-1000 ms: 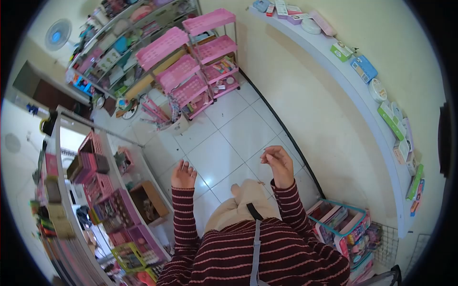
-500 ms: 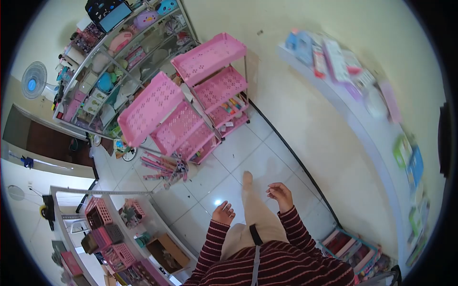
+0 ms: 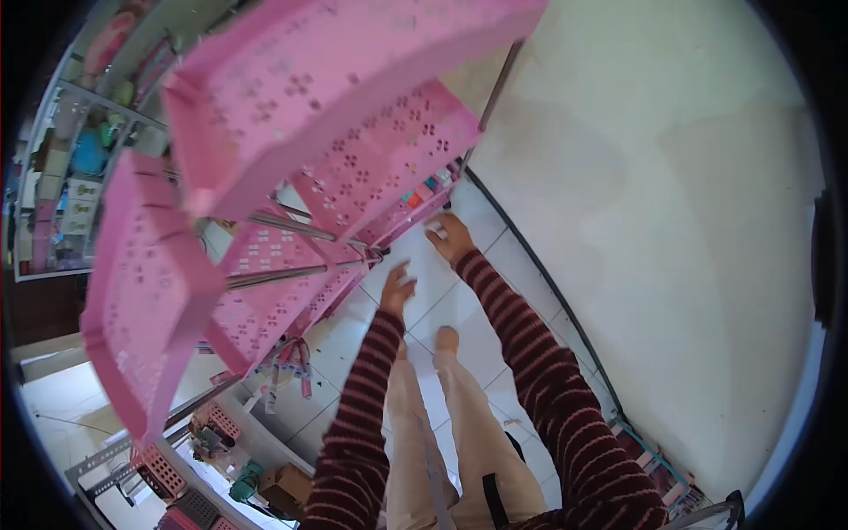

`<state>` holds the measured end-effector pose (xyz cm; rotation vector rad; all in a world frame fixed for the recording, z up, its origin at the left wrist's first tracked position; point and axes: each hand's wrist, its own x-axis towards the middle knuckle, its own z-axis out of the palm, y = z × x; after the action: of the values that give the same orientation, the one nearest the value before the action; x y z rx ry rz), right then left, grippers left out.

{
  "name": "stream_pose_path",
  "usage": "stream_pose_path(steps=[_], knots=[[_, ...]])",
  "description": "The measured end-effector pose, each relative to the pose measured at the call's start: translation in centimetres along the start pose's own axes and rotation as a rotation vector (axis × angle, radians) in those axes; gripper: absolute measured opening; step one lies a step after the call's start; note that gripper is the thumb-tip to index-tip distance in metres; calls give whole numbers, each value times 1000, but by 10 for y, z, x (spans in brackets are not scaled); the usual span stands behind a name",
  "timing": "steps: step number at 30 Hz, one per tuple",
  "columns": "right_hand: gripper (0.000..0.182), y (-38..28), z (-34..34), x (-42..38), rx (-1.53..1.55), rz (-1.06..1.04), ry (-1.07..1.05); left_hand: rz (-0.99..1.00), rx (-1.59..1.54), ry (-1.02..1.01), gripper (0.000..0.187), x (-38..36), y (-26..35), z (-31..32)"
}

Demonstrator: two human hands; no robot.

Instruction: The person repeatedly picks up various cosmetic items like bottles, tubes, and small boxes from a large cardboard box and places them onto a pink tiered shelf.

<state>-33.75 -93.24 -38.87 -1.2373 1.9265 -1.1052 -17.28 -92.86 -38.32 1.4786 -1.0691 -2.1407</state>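
Two pink rolling shelf racks with flower-shaped cut-outs stand close before me. My right hand (image 3: 452, 237) reaches forward below the low shelves of the nearer-right rack (image 3: 380, 159); it is open, fingers bent, holding nothing. Left of it, my left hand (image 3: 397, 287) is open too, thumb and fingers apart, above the tiled floor. It is nearest to the lower corner of the left rack (image 3: 141, 300) and touches nothing that I can see. Small colourful items (image 3: 420, 196) lie on a low shelf of the right rack.
A glass display cabinet (image 3: 84, 190) stands at the far left. Rolled pink items (image 3: 291, 362) rest on the floor under the left rack. Pink baskets (image 3: 159, 468) and a cardboard box (image 3: 287, 490) are at lower left. A dark cable (image 3: 539, 269) runs along the right wall's foot.
I have stepped up to the racks, which now loom large. Both hands have moved from near my waist to reach forward toward the right rack's lower part, still with nothing in them.
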Motion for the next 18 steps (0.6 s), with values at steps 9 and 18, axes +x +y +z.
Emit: stream_pose_path(steps=[9, 18], knots=[[28, 60, 106, 84, -505, -191, -52, 517, 1280, 670, 41, 189, -6, -40], [27, 90, 147, 113, -524, -157, 51, 256, 1065, 838, 30, 215, -21, -47]])
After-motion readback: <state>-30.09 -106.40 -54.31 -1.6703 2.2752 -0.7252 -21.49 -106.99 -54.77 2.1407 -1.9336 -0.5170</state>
